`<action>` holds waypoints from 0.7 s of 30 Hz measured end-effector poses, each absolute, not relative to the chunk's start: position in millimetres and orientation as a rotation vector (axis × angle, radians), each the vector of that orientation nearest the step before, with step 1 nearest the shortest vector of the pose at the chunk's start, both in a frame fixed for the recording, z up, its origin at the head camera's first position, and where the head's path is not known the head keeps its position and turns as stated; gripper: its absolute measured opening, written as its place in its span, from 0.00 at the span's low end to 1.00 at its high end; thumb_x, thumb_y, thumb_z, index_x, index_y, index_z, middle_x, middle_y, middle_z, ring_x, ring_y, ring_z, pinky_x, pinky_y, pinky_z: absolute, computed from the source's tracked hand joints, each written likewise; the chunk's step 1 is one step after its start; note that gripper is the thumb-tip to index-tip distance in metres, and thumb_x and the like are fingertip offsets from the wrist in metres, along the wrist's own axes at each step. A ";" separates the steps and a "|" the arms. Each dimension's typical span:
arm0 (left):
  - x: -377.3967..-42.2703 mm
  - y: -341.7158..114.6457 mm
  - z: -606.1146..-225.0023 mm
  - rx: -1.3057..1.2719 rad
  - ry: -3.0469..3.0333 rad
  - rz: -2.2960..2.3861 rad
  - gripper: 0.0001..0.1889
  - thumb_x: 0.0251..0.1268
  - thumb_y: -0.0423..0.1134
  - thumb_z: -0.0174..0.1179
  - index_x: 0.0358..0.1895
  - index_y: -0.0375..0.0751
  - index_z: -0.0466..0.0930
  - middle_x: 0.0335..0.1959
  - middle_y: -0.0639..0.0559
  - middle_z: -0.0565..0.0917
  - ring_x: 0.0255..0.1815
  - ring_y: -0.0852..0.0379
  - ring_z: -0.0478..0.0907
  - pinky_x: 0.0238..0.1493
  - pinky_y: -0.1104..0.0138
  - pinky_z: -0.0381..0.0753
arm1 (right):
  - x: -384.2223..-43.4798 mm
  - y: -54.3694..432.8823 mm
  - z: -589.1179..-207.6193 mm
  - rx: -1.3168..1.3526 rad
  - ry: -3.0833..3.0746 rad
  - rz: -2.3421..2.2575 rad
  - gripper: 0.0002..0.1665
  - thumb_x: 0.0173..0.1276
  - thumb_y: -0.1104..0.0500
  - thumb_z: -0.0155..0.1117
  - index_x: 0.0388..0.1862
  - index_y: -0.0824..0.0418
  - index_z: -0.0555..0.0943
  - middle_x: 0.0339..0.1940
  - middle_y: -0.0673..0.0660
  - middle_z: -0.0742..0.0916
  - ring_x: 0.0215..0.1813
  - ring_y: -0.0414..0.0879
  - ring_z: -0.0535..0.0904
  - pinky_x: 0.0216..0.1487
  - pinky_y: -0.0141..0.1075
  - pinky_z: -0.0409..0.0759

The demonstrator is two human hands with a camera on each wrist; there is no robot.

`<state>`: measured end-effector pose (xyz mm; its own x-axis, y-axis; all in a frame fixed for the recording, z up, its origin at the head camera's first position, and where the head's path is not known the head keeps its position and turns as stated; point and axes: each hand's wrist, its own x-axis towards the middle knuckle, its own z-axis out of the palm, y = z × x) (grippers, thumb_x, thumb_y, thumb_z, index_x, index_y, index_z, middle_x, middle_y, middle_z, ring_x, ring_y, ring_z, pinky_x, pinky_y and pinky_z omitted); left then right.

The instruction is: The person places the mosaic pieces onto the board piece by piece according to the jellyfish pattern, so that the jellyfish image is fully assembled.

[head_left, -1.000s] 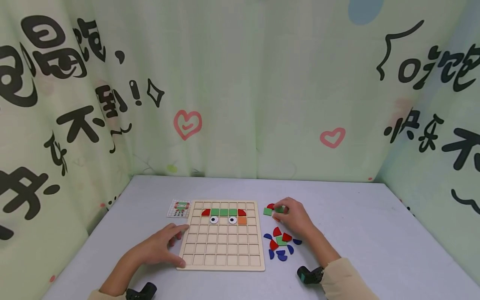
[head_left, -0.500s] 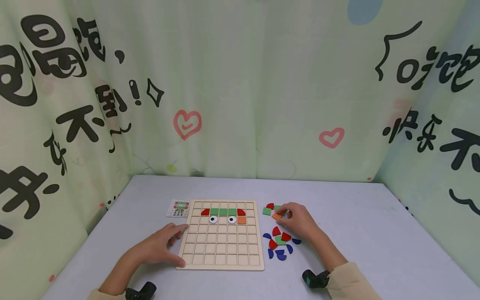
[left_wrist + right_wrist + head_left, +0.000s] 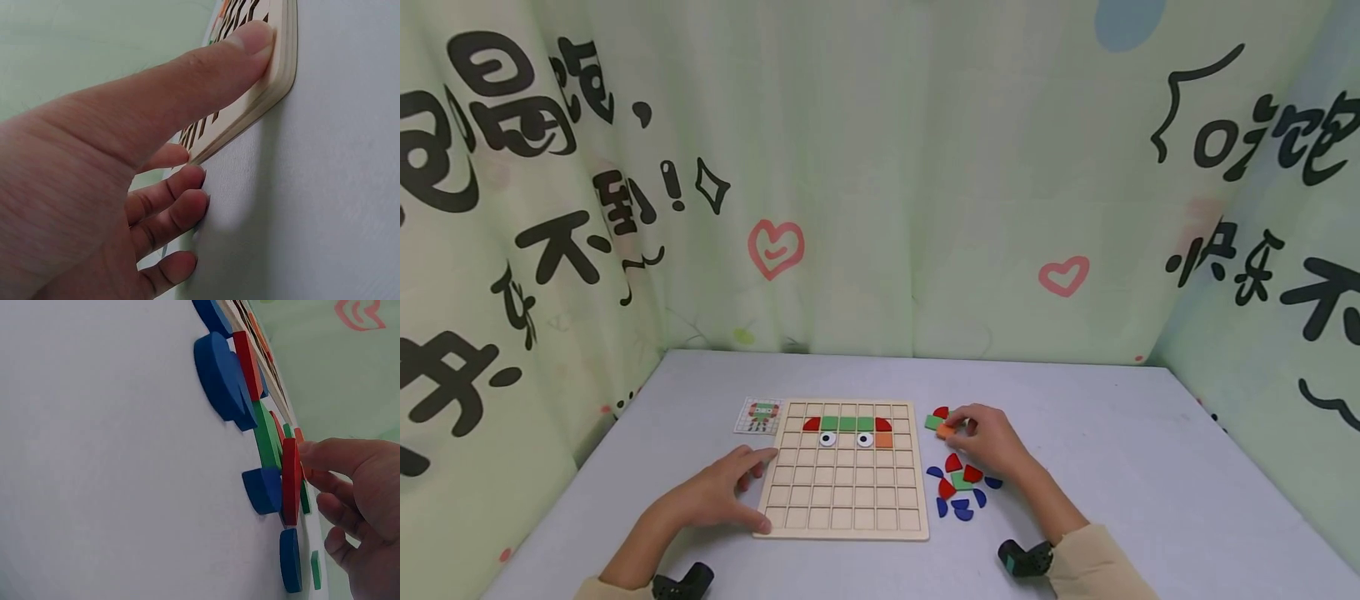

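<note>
Right grip (image 3: 988, 437) pinches an orange piece (image 3: 944, 432) between thumb and forefinger, at two o'clock of the board (image 3: 842, 479); I cannot tell whether the piece touches the desk (image 3: 1150, 475). Loose green (image 3: 933, 422) and red (image 3: 941, 412) pieces lie just beyond it, at ten and eleven.

Left grip (image 3: 722, 492) is spread wide, thumb on the board's eight-o'clock corner, forefinger at its edge toward nine. Set in the grid near twelve are three green squares (image 3: 847, 424) in a row, a red quarter (image 3: 812, 425) at either end, two eyes (image 3: 827, 439) below, and an orange square (image 3: 883, 440) at one eye's three o'clock.

Just off the board, between three and four, lies a pile (image 3: 961, 482) of red, blue and green pieces. A printed card (image 3: 758, 417) sits at ten.

Smooth and pale, the desk meets a light green curtain (image 3: 910, 208) on three sides, printed with pink hearts (image 3: 776, 250) near eleven and one, and bold black characters (image 3: 556, 246) at ten and two.
</note>
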<state>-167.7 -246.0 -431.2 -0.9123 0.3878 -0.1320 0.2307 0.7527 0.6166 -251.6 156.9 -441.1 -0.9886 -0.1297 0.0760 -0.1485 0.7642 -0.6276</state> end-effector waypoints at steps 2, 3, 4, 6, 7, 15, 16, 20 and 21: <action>-167.3 -245.9 -430.1 0.495 2.697 0.906 0.51 0.40 0.54 0.77 0.70 0.40 0.64 0.44 0.54 0.71 0.39 0.59 0.65 0.37 0.70 0.65 | -250.5 153.4 -440.3 0.223 -2.923 1.068 0.14 0.57 0.60 0.73 0.43 0.54 0.85 0.40 0.52 0.84 0.40 0.46 0.73 0.31 0.29 0.77; -167.3 -245.8 -429.8 0.498 2.697 0.907 0.51 0.40 0.54 0.77 0.70 0.39 0.64 0.44 0.54 0.71 0.39 0.59 0.65 0.37 0.70 0.65 | -250.1 151.7 -440.1 0.225 -2.920 1.076 0.13 0.57 0.59 0.73 0.43 0.53 0.85 0.40 0.52 0.84 0.40 0.46 0.73 0.30 0.28 0.77; -167.2 -245.7 -429.4 0.500 2.698 0.906 0.51 0.40 0.54 0.77 0.70 0.39 0.64 0.44 0.54 0.71 0.39 0.59 0.65 0.37 0.70 0.65 | -249.9 149.9 -439.8 0.232 -2.916 1.076 0.13 0.57 0.59 0.73 0.42 0.53 0.85 0.40 0.52 0.83 0.39 0.46 0.73 0.29 0.29 0.77; -167.3 -245.5 -428.9 0.498 2.701 0.905 0.51 0.40 0.54 0.77 0.70 0.39 0.64 0.44 0.54 0.71 0.39 0.59 0.65 0.37 0.70 0.65 | -249.9 146.6 -439.5 0.260 -2.905 1.056 0.12 0.57 0.58 0.74 0.41 0.52 0.85 0.40 0.51 0.84 0.38 0.45 0.73 0.28 0.29 0.76; -167.3 -245.4 -429.0 0.492 2.702 0.905 0.51 0.40 0.54 0.77 0.70 0.40 0.64 0.44 0.54 0.71 0.39 0.59 0.65 0.37 0.70 0.65 | -250.1 144.7 -439.4 0.283 -2.898 1.045 0.11 0.57 0.58 0.74 0.41 0.52 0.85 0.40 0.51 0.84 0.37 0.45 0.72 0.27 0.29 0.75; -167.9 -245.4 -430.3 0.477 2.699 0.906 0.51 0.40 0.54 0.77 0.70 0.40 0.64 0.44 0.54 0.70 0.39 0.59 0.64 0.37 0.69 0.65 | -248.3 128.3 -436.3 0.406 -2.859 1.114 0.10 0.58 0.58 0.73 0.40 0.53 0.86 0.39 0.49 0.85 0.36 0.43 0.72 0.28 0.29 0.74; -168.0 -245.4 -430.4 0.477 2.699 0.906 0.51 0.40 0.54 0.77 0.70 0.40 0.64 0.44 0.54 0.70 0.39 0.59 0.65 0.37 0.69 0.65 | -248.4 126.5 -436.6 0.402 -2.861 1.123 0.10 0.58 0.58 0.73 0.40 0.52 0.86 0.39 0.49 0.85 0.36 0.43 0.72 0.28 0.29 0.74; -168.0 -245.3 -430.6 0.479 2.699 0.906 0.50 0.40 0.54 0.77 0.70 0.41 0.64 0.44 0.54 0.70 0.39 0.59 0.65 0.37 0.69 0.65 | -249.3 118.9 -438.5 0.399 -2.867 1.138 0.09 0.58 0.57 0.73 0.39 0.50 0.86 0.40 0.48 0.85 0.37 0.43 0.73 0.29 0.29 0.75; -167.7 -245.4 -430.5 0.478 2.699 0.908 0.50 0.40 0.54 0.77 0.70 0.41 0.64 0.44 0.54 0.70 0.39 0.59 0.64 0.37 0.69 0.65 | -249.8 117.3 -439.2 0.399 -2.870 1.140 0.09 0.58 0.57 0.73 0.39 0.50 0.86 0.40 0.47 0.85 0.38 0.43 0.73 0.29 0.29 0.75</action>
